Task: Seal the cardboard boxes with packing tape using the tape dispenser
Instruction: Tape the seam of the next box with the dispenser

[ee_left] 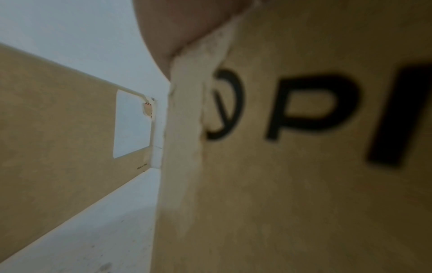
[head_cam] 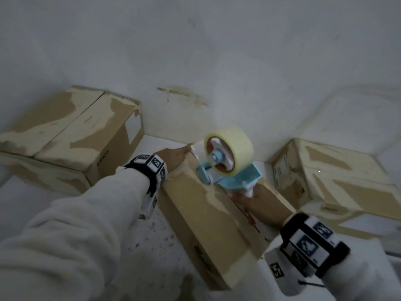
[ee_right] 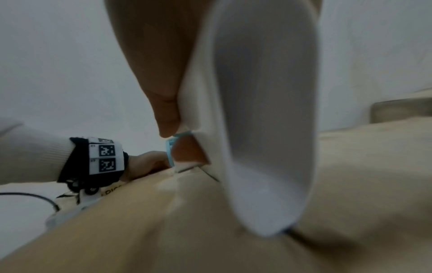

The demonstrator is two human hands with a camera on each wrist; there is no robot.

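Middle box (head_cam: 201,216) runs lengthwise from the near floor (head_cam: 152,246) toward the back wall (head_cam: 217,51), with the left hand (head_cam: 173,156) pressed on its far left corner and the right hand (head_cam: 258,205) gripping the tape dispenser (head_cam: 227,161) over the top seam, so that top is crowded. Left box (head_cam: 65,135) sits at the back-left against the wall, a bare floor lane between it and the middle box. Right box (head_cam: 329,172) stands close on the right, leaving only a narrow gap there.
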